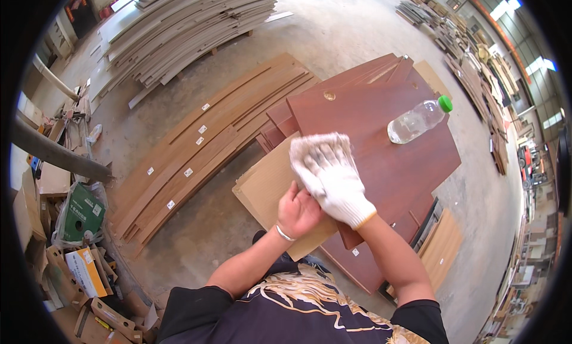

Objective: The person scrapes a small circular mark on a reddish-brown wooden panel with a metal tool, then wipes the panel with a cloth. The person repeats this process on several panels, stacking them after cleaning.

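My right hand (330,180) wears a white knit work glove and rests on the edge of a reddish-brown board (387,159). My bare left hand (298,213), with a thin bracelet on the wrist, grips the glove at the right wrist and palm. A tan board (262,186) lies under both hands, partly beneath the red one. A clear plastic bottle with a green cap (417,120) lies on its side on the red board, beyond my hands to the right.
Long curved wooden strips (202,141) lie on the concrete floor to the left. A big stack of pale boards (190,22) is at the back. Cardboard boxes and a green box (83,216) crowd the left edge. More wood piles (476,76) line the right side.
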Motion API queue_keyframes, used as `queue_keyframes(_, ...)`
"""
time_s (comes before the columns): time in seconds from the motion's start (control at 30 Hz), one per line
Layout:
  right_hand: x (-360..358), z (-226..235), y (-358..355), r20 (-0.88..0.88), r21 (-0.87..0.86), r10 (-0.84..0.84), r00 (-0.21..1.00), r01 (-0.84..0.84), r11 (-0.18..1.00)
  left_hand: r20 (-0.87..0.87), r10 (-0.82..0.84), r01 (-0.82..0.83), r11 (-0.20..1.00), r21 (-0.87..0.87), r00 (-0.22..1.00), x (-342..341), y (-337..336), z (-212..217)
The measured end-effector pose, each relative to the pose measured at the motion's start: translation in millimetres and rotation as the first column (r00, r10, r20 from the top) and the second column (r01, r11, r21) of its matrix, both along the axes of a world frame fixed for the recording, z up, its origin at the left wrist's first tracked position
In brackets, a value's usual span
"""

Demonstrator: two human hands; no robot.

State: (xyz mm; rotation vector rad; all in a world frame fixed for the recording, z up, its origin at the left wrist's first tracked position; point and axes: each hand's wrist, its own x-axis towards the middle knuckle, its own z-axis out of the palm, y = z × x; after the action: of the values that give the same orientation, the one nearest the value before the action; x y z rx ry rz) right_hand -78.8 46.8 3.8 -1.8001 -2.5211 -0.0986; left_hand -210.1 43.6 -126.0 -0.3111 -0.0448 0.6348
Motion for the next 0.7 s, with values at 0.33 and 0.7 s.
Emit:
queue_keyframes(0.33,-3.1,-10.1,-59.7,0.028,0.004,-0.050,0.998,0.049,0.999,0.011,0.017,-0.017,0.997,0.070,1.000,4.2,-8.9,2.4)
queue_keyframes(0.7,-22.3,-17.9,88.8,0.139,0.057,-0.086,0.987,0.079,0.995,0.207,-0.019,-0.007,0.993,0.122,0.978,-1.4,-14.7,-13.8)
